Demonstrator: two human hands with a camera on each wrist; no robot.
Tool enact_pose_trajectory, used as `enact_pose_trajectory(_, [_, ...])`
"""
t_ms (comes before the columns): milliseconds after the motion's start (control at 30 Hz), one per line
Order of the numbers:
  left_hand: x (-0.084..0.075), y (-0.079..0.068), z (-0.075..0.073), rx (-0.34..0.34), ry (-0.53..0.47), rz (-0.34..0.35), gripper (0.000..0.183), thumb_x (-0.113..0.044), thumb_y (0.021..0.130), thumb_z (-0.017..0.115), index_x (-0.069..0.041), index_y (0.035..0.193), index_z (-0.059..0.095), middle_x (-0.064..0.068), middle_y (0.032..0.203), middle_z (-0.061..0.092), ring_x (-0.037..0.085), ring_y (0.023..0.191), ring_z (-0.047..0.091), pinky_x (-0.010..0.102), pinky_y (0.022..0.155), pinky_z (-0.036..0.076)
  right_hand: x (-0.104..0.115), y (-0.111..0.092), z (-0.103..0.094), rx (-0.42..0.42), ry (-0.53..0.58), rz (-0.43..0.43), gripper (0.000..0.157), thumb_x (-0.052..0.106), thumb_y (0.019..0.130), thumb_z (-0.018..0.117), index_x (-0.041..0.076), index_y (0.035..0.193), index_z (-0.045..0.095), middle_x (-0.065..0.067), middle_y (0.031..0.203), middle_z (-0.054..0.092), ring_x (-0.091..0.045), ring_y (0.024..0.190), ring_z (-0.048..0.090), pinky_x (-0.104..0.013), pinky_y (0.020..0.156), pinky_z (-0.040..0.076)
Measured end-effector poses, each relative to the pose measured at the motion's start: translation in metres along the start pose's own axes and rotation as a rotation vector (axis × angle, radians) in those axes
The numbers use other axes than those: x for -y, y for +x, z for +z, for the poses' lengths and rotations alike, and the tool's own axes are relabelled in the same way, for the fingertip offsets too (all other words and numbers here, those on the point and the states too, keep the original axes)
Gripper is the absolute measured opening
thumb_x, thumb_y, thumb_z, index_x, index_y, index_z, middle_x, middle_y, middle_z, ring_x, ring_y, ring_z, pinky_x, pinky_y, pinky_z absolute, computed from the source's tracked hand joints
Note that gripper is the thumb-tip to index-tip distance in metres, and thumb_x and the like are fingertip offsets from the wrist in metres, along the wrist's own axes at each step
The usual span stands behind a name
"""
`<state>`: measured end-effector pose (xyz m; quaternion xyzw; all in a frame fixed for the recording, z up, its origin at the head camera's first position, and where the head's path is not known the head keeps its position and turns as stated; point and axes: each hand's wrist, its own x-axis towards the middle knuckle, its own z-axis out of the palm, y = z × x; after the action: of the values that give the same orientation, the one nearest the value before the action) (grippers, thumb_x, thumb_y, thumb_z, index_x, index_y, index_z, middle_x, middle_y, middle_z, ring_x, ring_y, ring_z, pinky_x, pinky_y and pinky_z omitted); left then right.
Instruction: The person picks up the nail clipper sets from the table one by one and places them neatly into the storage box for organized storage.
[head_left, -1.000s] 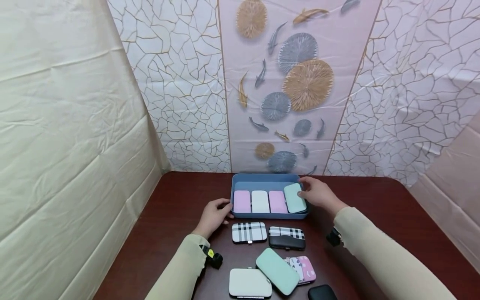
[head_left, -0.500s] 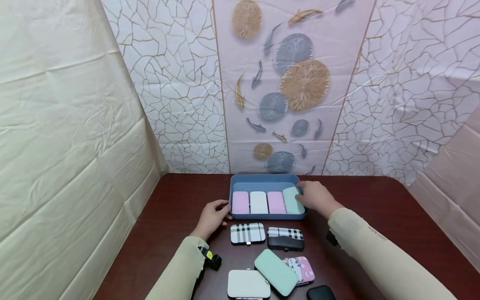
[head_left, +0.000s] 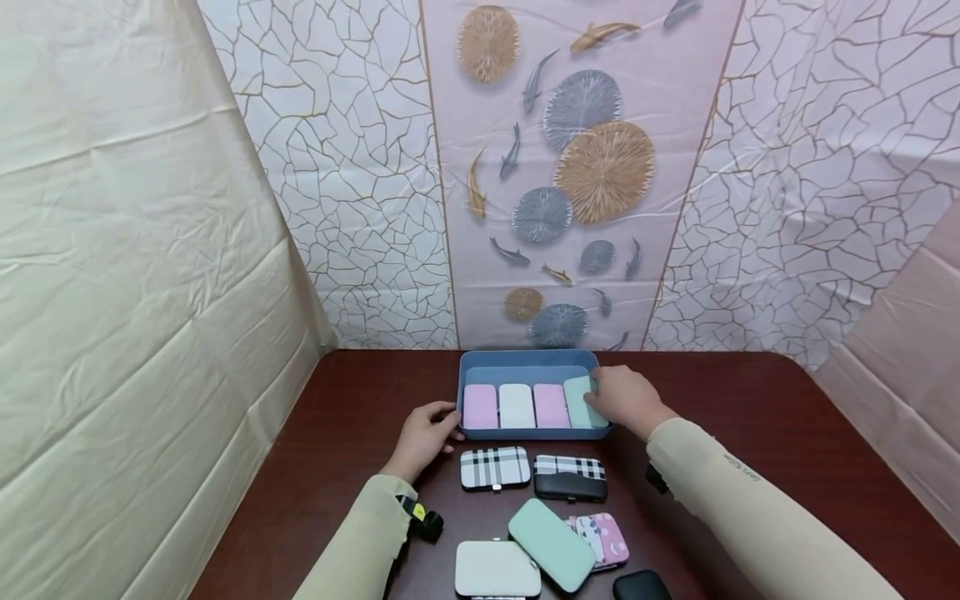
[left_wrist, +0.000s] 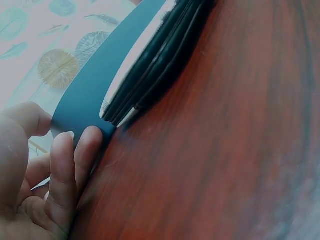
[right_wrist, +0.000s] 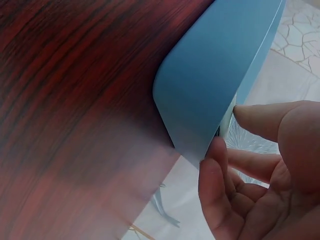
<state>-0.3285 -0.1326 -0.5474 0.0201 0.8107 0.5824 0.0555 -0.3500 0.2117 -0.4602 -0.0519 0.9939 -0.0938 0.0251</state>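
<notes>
A blue tray (head_left: 534, 357) sits at the back of the table, with a pink case (head_left: 480, 406), a white case (head_left: 517, 406), a second pink case (head_left: 551, 406) and a mint green case (head_left: 578, 402) side by side in it. My right hand (head_left: 628, 398) pinches the mint case at the tray's right end. Its thumb lies on the case in the right wrist view, and its other fingertips are by the tray rim. My left hand (head_left: 424, 437) holds the tray's left front corner. Thumb and fingertips touch that corner in the left wrist view.
Before the tray lie a white plaid clasp case (head_left: 495, 467) and a black plaid one (head_left: 570, 478). Nearer me, another mint case (head_left: 552, 544) overlaps a cream case (head_left: 497, 569) and a pink patterned case (head_left: 604, 540). A black case (head_left: 641, 586) is cut off below.
The mint case in my right hand has sunk lower into the tray and straightened beside the pink one. My right hand moved slightly left and down. The left hand stayed at its corner.
</notes>
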Motion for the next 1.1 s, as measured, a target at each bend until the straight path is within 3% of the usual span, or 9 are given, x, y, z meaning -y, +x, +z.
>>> enact_pose_trajectory(233, [0.001,0.000,0.002,0.004,0.003,0.002,0.039,-0.040,0.092,0.059,-0.022,0.126,0.059,0.004,0.101,0.065,0.019,0.075,0.069,0.035,0.057,0.058,-0.004,0.002,0.008,0.030,-0.039,0.014,0.045,0.039,0.087,0.064,0.002,0.112,0.063,-0.011,0.091,0.067,-0.018,0.065,0.056,-0.036,0.058,0.049])
enact_pose_trajectory(333, [0.000,0.000,0.002,0.005,0.002,0.005,0.040,-0.040,0.092,0.059,-0.021,0.126,0.059,0.005,0.100,0.066,0.019,0.074,0.069,0.035,0.056,0.058,-0.005,0.002,0.011,0.041,-0.039,0.012,0.047,0.040,0.085,0.065,0.002,0.112,0.064,-0.012,0.096,0.066,-0.020,0.071,0.057,-0.038,0.062,0.051])
enact_pose_trajectory(500, [-0.001,0.001,0.001,0.003,-0.005,-0.002,0.039,-0.040,0.091,0.060,-0.022,0.125,0.060,0.005,0.098,0.066,0.019,0.074,0.069,0.035,0.057,0.058,-0.005,0.000,0.011,0.038,-0.034,-0.007,0.058,0.045,0.084,0.067,0.003,0.123,0.060,-0.018,0.116,0.061,-0.027,0.096,0.060,-0.048,0.081,0.053])
enact_pose_trajectory(700, [-0.001,0.004,0.000,0.001,-0.012,0.001,0.037,-0.037,0.092,0.060,-0.021,0.125,0.060,0.006,0.098,0.066,0.020,0.074,0.069,0.035,0.057,0.058,-0.001,0.002,0.006,0.002,-0.008,-0.101,0.062,0.042,0.084,0.068,0.006,0.132,0.053,-0.018,0.129,0.054,-0.029,0.114,0.054,-0.051,0.094,0.048])
enact_pose_trajectory(800, [0.000,0.006,0.000,0.000,-0.015,0.003,0.036,-0.037,0.092,0.060,-0.021,0.124,0.060,0.006,0.099,0.066,0.020,0.074,0.069,0.035,0.057,0.058,0.000,0.004,0.005,0.030,-0.052,-0.151,0.063,0.040,0.084,0.069,0.008,0.135,0.050,-0.017,0.132,0.054,-0.033,0.122,0.050,-0.052,0.098,0.045])
enact_pose_trajectory(967, [0.001,0.005,0.000,0.002,-0.007,-0.006,0.035,-0.037,0.092,0.060,-0.023,0.124,0.060,0.005,0.099,0.066,0.019,0.075,0.069,0.035,0.058,0.058,0.000,0.003,0.005,0.097,-0.115,-0.175,0.061,0.041,0.085,0.067,0.011,0.136,0.051,-0.017,0.133,0.054,-0.036,0.120,0.052,-0.053,0.098,0.045])
enact_pose_trajectory(1100, [0.002,0.004,-0.002,-0.003,0.001,-0.005,0.036,-0.038,0.092,0.060,-0.022,0.124,0.060,0.005,0.099,0.066,0.019,0.075,0.069,0.035,0.058,0.058,0.000,0.002,0.010,0.083,-0.125,-0.188,0.060,0.041,0.086,0.067,0.011,0.135,0.052,-0.017,0.133,0.053,-0.037,0.120,0.051,-0.054,0.098,0.044])
